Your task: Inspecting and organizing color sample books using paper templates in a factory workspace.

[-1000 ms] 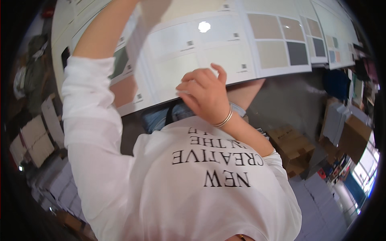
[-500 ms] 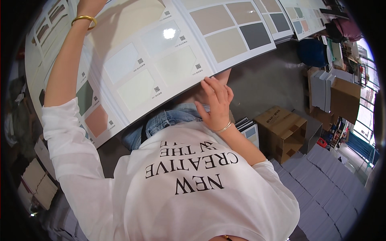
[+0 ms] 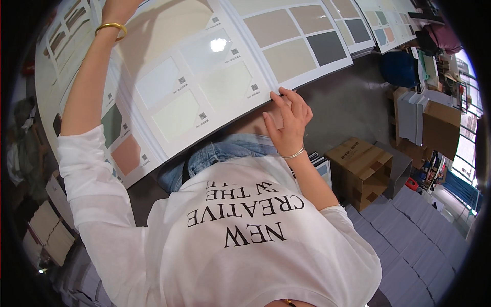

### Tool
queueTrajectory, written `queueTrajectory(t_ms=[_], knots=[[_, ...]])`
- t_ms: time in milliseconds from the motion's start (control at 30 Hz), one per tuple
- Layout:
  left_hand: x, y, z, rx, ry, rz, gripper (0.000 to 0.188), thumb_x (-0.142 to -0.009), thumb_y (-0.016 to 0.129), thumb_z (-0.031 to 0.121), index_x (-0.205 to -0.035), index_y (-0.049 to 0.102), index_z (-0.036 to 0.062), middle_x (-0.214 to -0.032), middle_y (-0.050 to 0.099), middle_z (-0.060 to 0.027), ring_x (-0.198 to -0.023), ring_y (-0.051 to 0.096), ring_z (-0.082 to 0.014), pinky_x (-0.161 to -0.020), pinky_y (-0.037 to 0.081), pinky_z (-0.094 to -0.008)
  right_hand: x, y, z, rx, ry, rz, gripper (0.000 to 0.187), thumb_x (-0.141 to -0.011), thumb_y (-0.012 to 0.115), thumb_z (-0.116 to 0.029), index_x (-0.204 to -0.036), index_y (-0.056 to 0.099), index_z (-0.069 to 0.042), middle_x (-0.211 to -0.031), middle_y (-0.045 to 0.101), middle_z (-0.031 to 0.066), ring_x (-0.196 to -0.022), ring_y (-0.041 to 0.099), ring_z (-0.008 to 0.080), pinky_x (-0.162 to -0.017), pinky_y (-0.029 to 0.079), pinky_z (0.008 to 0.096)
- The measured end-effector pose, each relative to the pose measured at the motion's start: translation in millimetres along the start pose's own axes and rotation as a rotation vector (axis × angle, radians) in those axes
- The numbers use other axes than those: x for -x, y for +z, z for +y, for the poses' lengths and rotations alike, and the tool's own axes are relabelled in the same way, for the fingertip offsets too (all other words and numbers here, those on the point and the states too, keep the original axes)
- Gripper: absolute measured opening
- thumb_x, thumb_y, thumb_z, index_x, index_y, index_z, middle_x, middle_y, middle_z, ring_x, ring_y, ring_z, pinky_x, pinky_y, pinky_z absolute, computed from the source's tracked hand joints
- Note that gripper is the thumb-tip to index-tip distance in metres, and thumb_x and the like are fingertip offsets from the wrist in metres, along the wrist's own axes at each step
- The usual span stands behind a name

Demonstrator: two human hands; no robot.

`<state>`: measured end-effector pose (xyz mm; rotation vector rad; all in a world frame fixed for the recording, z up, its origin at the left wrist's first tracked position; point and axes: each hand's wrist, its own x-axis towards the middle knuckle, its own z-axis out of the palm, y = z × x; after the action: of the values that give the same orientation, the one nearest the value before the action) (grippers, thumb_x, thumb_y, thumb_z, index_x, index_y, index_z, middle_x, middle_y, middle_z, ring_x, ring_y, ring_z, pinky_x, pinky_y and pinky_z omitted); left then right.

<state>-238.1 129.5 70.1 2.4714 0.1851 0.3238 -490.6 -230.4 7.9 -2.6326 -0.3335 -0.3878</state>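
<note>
A large white fold-out colour sample board lies spread before me, with pale, beige and grey swatches on its panels. My right hand is at its near edge, fingers spread and slightly bent. Its fingertips touch the edge close to the fold beside the panel with the dark grey swatch. My left hand reaches over the far left part of the board, beyond the gold bangle. The picture's upper edge cuts off its fingers, so what they do is hidden. Green and salmon swatches lie below that forearm.
More sample boards lie further right. An open cardboard box stands on the floor to my right, near stacked grey sheets. A blue round stool is beyond. Piled boards stand at the left.
My right hand has slid to the right along the board's near edge, towards the fold. My left hand has shifted only slightly, and the board appears almost unmoved.
</note>
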Motion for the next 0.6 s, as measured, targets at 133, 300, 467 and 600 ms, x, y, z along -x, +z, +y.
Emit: queueTrajectory(t_ms=[133, 300, 467, 600], knots=[[-3.9, 1.0, -10.1, -0.029, 0.041, 0.006, 0.028, -0.077, 0.078, 0.012, -0.102, 0.071, 0.0017, -0.086, 0.072, -0.0104, -0.076, 0.066, -0.0176, -0.073, 0.053, -0.0305, -2.5, -1.0, -1.2, -0.018, 0.006, 0.001, 0.048, -0.074, 0.077, -0.018, -0.12, 0.067, -0.013, -0.131, 0.057, 0.0054, -0.12, 0.051, 0.0248, -0.099, 0.027, 0.0408], [-7.9, 6.6, -19.1, 0.011, 0.101, 0.023, 0.029, -0.075, 0.079, 0.012, -0.101, 0.072, 0.0014, -0.086, 0.072, -0.0112, -0.074, 0.066, -0.018, -0.072, 0.054, -0.0311, -2.6, 0.0, -1.3, -0.029, 0.016, -0.004, 0.047, -0.074, 0.077, -0.018, -0.12, 0.067, -0.013, -0.131, 0.057, 0.0051, -0.12, 0.051, 0.0247, -0.099, 0.027, 0.0409], [-11.8, 11.8, -25.5, 0.029, 0.148, 0.044, 0.029, -0.074, 0.08, 0.013, -0.099, 0.072, 0.001, -0.087, 0.073, -0.0112, -0.076, 0.066, -0.0177, -0.072, 0.054, -0.0308, -1.6, -0.5, 0.0, -0.037, 0.022, -0.02, 0.047, -0.074, 0.077, -0.018, -0.12, 0.067, -0.014, -0.131, 0.057, 0.0051, -0.121, 0.051, 0.0246, -0.1, 0.027, 0.0408], [-11.8, 10.8, -25.9, 0.047, 0.104, 0.016, 0.029, -0.074, 0.08, 0.013, -0.099, 0.072, 0.0012, -0.087, 0.073, -0.011, -0.076, 0.066, -0.0178, -0.073, 0.054, -0.0306, -1.2, -1.9, 0.2, -0.034, 0.025, -0.027, 0.047, -0.074, 0.077, -0.018, -0.12, 0.068, -0.015, -0.131, 0.057, 0.0051, -0.122, 0.051, 0.0245, -0.101, 0.026, 0.0405]])
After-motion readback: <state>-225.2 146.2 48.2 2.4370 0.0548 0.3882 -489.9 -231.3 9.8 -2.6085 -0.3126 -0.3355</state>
